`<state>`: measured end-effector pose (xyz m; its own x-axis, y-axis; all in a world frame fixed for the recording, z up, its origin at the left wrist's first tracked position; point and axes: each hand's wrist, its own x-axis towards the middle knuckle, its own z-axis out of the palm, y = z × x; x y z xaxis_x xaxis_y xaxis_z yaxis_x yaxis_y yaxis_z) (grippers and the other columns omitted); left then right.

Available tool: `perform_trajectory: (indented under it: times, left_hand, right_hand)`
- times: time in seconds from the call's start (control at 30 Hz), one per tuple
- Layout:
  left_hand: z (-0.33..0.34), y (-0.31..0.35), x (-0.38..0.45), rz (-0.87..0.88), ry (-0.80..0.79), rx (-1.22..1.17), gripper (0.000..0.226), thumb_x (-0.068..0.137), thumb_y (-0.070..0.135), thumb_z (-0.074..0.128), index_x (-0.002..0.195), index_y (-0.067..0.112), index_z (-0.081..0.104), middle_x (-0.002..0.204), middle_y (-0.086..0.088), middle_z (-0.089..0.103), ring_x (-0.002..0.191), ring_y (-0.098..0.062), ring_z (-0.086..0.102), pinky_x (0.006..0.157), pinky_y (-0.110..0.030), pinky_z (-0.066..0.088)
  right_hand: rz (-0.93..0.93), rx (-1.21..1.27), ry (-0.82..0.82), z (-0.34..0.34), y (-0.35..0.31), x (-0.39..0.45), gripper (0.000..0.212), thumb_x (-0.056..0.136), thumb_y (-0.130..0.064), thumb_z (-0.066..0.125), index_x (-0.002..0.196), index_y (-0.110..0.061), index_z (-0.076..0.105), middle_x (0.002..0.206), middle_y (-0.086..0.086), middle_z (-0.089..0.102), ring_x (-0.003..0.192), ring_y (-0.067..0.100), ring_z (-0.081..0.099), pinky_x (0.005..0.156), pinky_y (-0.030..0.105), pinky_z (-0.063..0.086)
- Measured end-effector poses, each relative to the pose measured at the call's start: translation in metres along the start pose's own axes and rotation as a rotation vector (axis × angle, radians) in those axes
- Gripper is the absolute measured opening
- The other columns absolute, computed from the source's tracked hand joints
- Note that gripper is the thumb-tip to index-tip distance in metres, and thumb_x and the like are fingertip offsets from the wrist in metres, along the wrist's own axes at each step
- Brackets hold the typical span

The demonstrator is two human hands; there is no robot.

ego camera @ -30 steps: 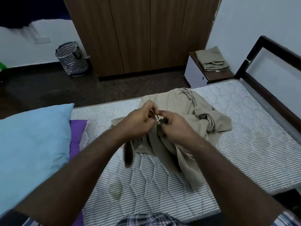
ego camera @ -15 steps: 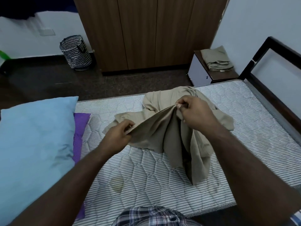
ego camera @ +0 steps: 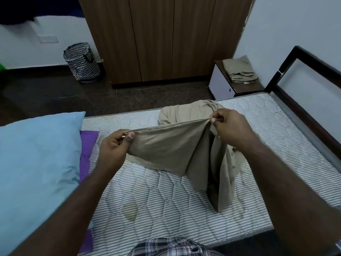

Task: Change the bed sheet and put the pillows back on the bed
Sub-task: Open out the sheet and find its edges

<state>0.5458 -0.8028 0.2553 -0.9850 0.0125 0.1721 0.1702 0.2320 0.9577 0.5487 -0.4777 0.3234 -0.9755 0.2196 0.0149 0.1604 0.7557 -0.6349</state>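
Here, at the centre of the frame, a beige bed sheet [ego camera: 177,145] is stretched between two hands above a bare mattress [ego camera: 166,200]. The left hand [ego camera: 114,146], at centre left, has its grip closed in a pinch: the thumb presses one end of the sheet's edge against the curled fingers. The right hand [ego camera: 230,126], at centre right and slightly higher in the frame, pinches the same edge between thumb and fingertips. Between the two grips the edge runs as a taut, nearly straight line; below it the cloth hangs in a smooth triangular panel, and below the right hand it falls in long vertical folds down to the mattress. The remainder of the sheet lies bunched on the mattress behind the hands, toward upper centre. The fabric is matte, thin and soft-draping.

The mattress is quilted in a hexagonal pattern with fine dark and white stripes, and shows faint yellowish stains near lower centre. A light blue pillow [ego camera: 36,163], smooth and plump, fills the left of the frame, lying over a purple cloth [ego camera: 87,143]. At upper right, folded beige linen [ego camera: 239,72] rests on a dark-topped bedside cabinet [ego camera: 221,84], beside the dark bed frame [ego camera: 304,100]. A wood-grain wardrobe [ego camera: 166,37] stands at upper centre, and a zigzag-patterned laundry basket [ego camera: 82,62] at upper left.
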Motion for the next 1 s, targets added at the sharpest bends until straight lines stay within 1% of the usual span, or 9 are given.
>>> perform_trajectory:
  times: [0.13, 0.27, 0.37, 0.43, 0.5, 0.53, 0.67, 0.87, 1.0]
  left_hand:
    - [0.014, -0.001, 0.011, -0.223, 0.128, -0.240, 0.018, 0.094, 0.029, 0.068, 0.083, 0.017, 0.076, 0.078, -0.004, 0.068, 0.078, -0.020, 0.061, 0.071, -0.038, 0.051]
    - [0.036, 0.008, 0.045, -0.569, 0.195, -0.335, 0.018, 0.091, 0.024, 0.072, 0.077, 0.014, 0.070, 0.073, -0.005, 0.068, 0.074, -0.023, 0.065, 0.057, -0.032, 0.056]
    - [0.020, 0.028, 0.093, -0.551, 0.379, -0.490, 0.016, 0.092, 0.020, 0.071, 0.078, 0.014, 0.065, 0.079, -0.005, 0.068, 0.081, -0.025, 0.067, 0.062, -0.034, 0.059]
    - [0.002, 0.048, 0.118, -0.356, 0.559, -0.517, 0.021, 0.089, 0.028, 0.073, 0.073, 0.017, 0.063, 0.075, -0.004, 0.067, 0.078, -0.024, 0.066, 0.069, -0.039, 0.058]
    - [0.003, 0.067, 0.123, -0.134, 0.591, -0.425, 0.026, 0.082, 0.041, 0.074, 0.070, 0.020, 0.064, 0.072, -0.003, 0.066, 0.073, -0.021, 0.062, 0.069, -0.041, 0.056]
    - [0.013, 0.073, 0.119, -0.089, 0.531, -0.330, 0.023, 0.081, 0.040, 0.072, 0.070, 0.022, 0.066, 0.072, -0.002, 0.067, 0.071, -0.021, 0.063, 0.068, -0.041, 0.056]
    - [0.068, 0.068, 0.084, -0.118, 0.028, -0.051, 0.018, 0.088, 0.025, 0.073, 0.070, 0.023, 0.072, 0.073, 0.000, 0.073, 0.071, -0.015, 0.068, 0.069, -0.044, 0.058]
    - [0.051, 0.066, 0.081, -0.090, 0.131, -0.113, 0.019, 0.093, 0.020, 0.070, 0.074, 0.022, 0.071, 0.072, 0.004, 0.071, 0.071, -0.011, 0.067, 0.069, -0.038, 0.058]
    - [0.034, 0.068, 0.097, -0.116, 0.086, -0.067, 0.016, 0.100, 0.017, 0.059, 0.089, 0.020, 0.069, 0.084, -0.002, 0.070, 0.080, -0.015, 0.066, 0.074, -0.036, 0.058]
  right_hand:
    - [0.017, 0.004, 0.001, 0.008, 0.007, -0.003, 0.011, 0.096, -0.017, 0.060, 0.094, -0.021, 0.070, 0.076, -0.012, 0.064, 0.074, 0.015, 0.065, 0.075, 0.028, 0.050]
    - [0.139, 0.019, -0.023, 0.008, 0.030, 0.001, 0.012, 0.091, -0.017, 0.064, 0.098, -0.024, 0.070, 0.079, -0.008, 0.065, 0.080, 0.020, 0.067, 0.079, 0.034, 0.056]
    - [0.132, 0.171, 0.477, -0.040, 0.027, 0.011, 0.015, 0.091, -0.021, 0.063, 0.104, -0.021, 0.070, 0.089, -0.002, 0.067, 0.073, -0.003, 0.060, 0.079, 0.024, 0.055]
    - [-0.038, 0.233, 0.897, -0.085, 0.005, 0.010, 0.013, 0.092, -0.025, 0.062, 0.105, -0.024, 0.066, 0.093, -0.007, 0.064, 0.072, -0.013, 0.055, 0.072, 0.005, 0.044]
    - [-0.189, 0.264, 1.068, -0.097, -0.017, 0.001, 0.010, 0.094, -0.027, 0.059, 0.104, -0.026, 0.060, 0.090, -0.015, 0.059, 0.077, -0.012, 0.056, 0.072, 0.006, 0.042]
    - [-0.216, 0.295, 0.991, -0.084, -0.023, -0.003, 0.009, 0.096, -0.027, 0.059, 0.104, -0.025, 0.061, 0.089, -0.017, 0.059, 0.077, -0.010, 0.057, 0.071, 0.009, 0.045]
    - [-0.117, 0.360, 0.292, 0.005, -0.029, -0.035, 0.013, 0.094, -0.018, 0.065, 0.100, -0.030, 0.067, 0.077, -0.010, 0.065, 0.064, 0.003, 0.060, 0.061, 0.031, 0.056]
    - [-0.084, 0.438, 0.421, -0.010, -0.012, -0.026, 0.016, 0.091, -0.015, 0.069, 0.099, -0.029, 0.072, 0.080, -0.010, 0.068, 0.068, 0.004, 0.062, 0.062, 0.019, 0.049]
    - [0.020, 0.357, 0.386, -0.034, 0.013, -0.013, 0.018, 0.091, -0.021, 0.069, 0.104, -0.033, 0.071, 0.084, -0.005, 0.069, 0.078, 0.013, 0.067, 0.072, 0.032, 0.057]
